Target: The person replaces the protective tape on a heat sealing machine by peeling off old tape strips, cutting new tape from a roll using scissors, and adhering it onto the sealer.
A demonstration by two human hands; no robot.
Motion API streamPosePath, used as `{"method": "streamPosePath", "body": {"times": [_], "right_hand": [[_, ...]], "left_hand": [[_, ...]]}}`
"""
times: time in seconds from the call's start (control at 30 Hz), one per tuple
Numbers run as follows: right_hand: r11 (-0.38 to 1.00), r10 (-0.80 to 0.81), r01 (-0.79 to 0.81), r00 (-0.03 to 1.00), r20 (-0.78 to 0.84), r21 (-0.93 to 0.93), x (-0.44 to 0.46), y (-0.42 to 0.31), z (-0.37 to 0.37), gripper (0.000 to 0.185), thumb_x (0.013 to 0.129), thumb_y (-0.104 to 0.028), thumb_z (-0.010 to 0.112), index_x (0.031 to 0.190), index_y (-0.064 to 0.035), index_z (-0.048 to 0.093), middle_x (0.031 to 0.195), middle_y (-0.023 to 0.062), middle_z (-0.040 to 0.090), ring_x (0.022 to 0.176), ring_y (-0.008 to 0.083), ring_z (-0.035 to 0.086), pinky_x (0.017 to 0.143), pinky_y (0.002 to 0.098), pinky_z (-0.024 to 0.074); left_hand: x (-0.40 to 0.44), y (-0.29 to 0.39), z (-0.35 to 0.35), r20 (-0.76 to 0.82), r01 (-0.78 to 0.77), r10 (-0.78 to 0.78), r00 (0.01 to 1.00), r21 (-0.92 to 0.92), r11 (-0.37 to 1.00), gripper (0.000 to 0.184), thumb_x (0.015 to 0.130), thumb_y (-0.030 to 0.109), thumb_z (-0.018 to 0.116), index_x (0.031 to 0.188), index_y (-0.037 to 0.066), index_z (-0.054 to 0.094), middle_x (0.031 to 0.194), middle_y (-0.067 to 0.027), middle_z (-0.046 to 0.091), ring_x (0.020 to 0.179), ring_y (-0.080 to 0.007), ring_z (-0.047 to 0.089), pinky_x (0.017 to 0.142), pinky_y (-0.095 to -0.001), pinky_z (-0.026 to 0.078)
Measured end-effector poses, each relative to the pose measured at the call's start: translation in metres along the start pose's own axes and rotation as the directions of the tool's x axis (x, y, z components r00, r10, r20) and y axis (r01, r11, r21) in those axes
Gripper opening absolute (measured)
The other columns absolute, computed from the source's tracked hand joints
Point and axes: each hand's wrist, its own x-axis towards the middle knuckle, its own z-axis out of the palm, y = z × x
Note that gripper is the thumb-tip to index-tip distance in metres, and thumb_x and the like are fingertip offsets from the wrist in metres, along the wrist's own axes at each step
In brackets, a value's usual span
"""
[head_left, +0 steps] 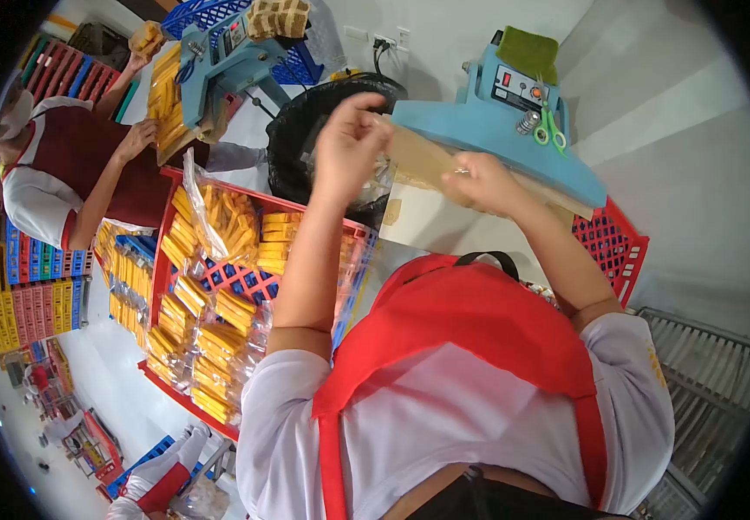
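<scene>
In front of me stands a light-blue sealing machine point(496, 139) with a control box on top. A tan, sheet-like strip point(420, 160) stretches along its lower edge between my hands. My left hand point(349, 152) is raised at the strip's far left end, blurred, with curled fingers; what they pinch cannot be made out. My right hand point(486, 184) is closed at the strip's other end, fingers pressed together. Below the hands lies a pale work surface point(418, 227). Green-handled scissors point(550, 130) rest on the machine beside a small metal spring-like part point(528, 122).
A red crate point(167, 260) to the left holds several bags of yellow sticks point(219, 347). Behind my left hand is a black-lined bin point(288, 147). A co-worker point(71, 165) handles yellow pieces at another blue sealer point(236, 61). At right are a red basket point(618, 251) and a metal rack point(713, 373).
</scene>
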Motion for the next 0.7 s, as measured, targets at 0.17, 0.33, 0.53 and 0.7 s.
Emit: {"method": "streamPosePath", "body": {"times": [0.17,0.33,0.53,0.7], "right_hand": [[0.98,0.199,-0.198,0.975,0.101,-0.026,-0.019,0.01,-0.004,0.022,0.076,-0.017,0.057,0.086,0.0027,0.055,0.077,0.004,0.058,0.067,0.0078,0.052,0.06,0.0253,0.042],[0.868,-0.288,0.025,0.839,0.462,0.496,-0.05,-0.031,-0.008,0.017,0.073,-0.012,0.059,0.083,0.0011,0.057,0.076,0.0033,0.058,0.069,0.0084,0.053,0.064,0.0248,0.0431],[0.98,-0.146,0.174,0.956,0.253,-0.093,-0.036,-0.025,-0.001,0.021,0.075,-0.019,0.056,0.079,0.0022,0.054,0.065,0.0063,0.055,0.06,0.0093,0.049,0.052,0.0238,0.0389],[0.921,0.202,-0.167,0.977,0.064,-0.351,-0.007,0.034,-0.014,0.031,0.074,-0.028,0.054,0.065,0.0011,0.049,0.059,0.0137,0.052,0.056,0.0144,0.052,0.05,0.0288,0.0386]], "left_hand": [[0.004,0.01,-0.027,-0.001,0.021,-0.021,1.0,0.027,0.999,0.051,0.071,-0.007,0.052,0.117,-0.001,0.031,0.074,-0.0055,0.055,0.066,-0.0102,0.053,0.059,-0.0201,0.042],[0.004,-0.023,-0.074,0.014,0.193,-0.197,0.98,-0.273,0.943,0.052,0.072,-0.007,0.054,0.118,-0.002,0.03,0.072,-0.0063,0.056,0.064,-0.0099,0.054,0.058,-0.0183,0.043],[-0.009,-0.051,-0.092,-0.126,0.179,-0.234,0.964,-0.343,0.922,0.054,0.071,-0.005,0.056,0.119,-0.001,0.029,0.07,-0.0051,0.057,0.061,-0.0094,0.054,0.055,-0.0189,0.044],[-0.003,-0.058,-0.1,-0.225,0.189,-0.238,0.945,-0.22,0.957,0.044,0.073,-0.002,0.056,0.113,-0.003,0.037,0.073,-0.0043,0.057,0.064,-0.0097,0.055,0.058,-0.0192,0.044]]}}
